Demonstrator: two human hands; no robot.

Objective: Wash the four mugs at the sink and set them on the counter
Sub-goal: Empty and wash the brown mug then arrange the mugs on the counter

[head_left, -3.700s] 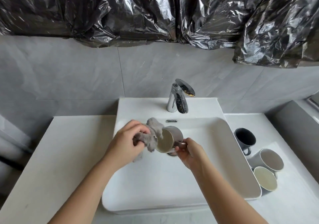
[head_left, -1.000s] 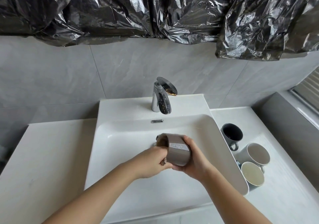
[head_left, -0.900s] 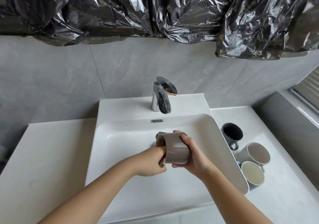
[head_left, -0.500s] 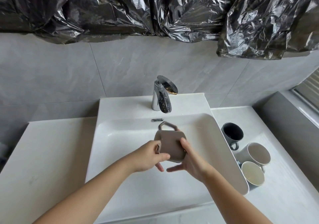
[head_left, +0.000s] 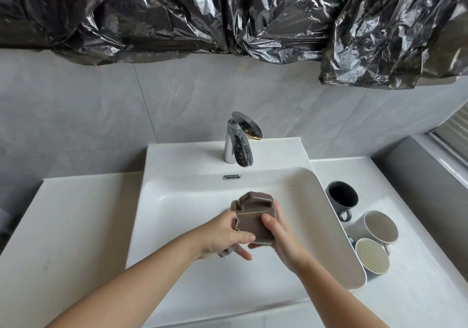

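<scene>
i hold the brown mug (head_left: 253, 222) over the sink (head_left: 177, 201), on its side between my two hands. its long axis runs across me from one palm to the other, and its handle (head_left: 255, 198) is turned up and away, beyond my fingertips. my right hand (head_left: 283, 236) wraps the mug's base end, with the thumb on the near wall and the fingers curled over the far side. my left hand (head_left: 225, 234) sits at the mouth end, some fingers curled against the rim, the thumb and one finger lying straighter beneath. a grey cloth (head_left: 226, 251) is bunched under that palm, gripped as far as i can tell. the mug's inside faces away from me, so i cannot say what is in it. the faucet (head_left: 238, 145) stands straight beyond my fingers, and i see no water running. on the counter (head_left: 417, 289), well outside my right fingers, stand a dark grey mug (head_left: 342, 197), a far pale mug (head_left: 379, 226) and a near pale mug (head_left: 372, 258), mouths up and apparently empty. i judge this mug unfinished; my right hand is nearer the counter.
</scene>
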